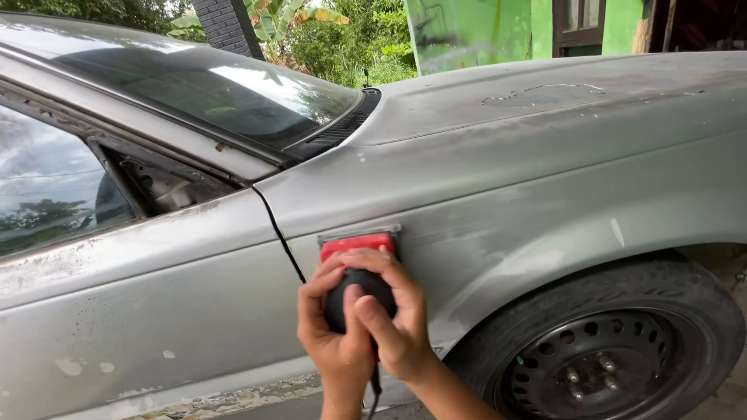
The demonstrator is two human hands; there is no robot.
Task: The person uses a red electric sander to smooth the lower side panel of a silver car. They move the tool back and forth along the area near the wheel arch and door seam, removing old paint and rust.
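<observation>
A small power sander (359,268) with a red base and a black rounded top is pressed flat against the side of a dull silver car, on the front fender (498,194) just beside the dark seam (278,233) where the door (148,311) meets it. Its base sits below the fender's upper crease and left of the wheel arch. A black cord (376,393) hangs down from it between the wrists.

Both hands wrap the black top. The left hand (331,334) is clenched around the lower left of the knob, thumb up along its front. The right hand (397,311) grasps it from the right, fingers curled over the top and touching the red base's edge. The two hands touch each other below the knob.

The fender paint around the sander is scuffed and patchy, pale grey in places. The door shows chipped spots and flaking along its bottom edge. At lower right sits a black tyre (622,342) on a bare black steel wheel. The windscreen (233,93) reflects sky at upper left; a green wall (482,31) stands behind the bonnet.
</observation>
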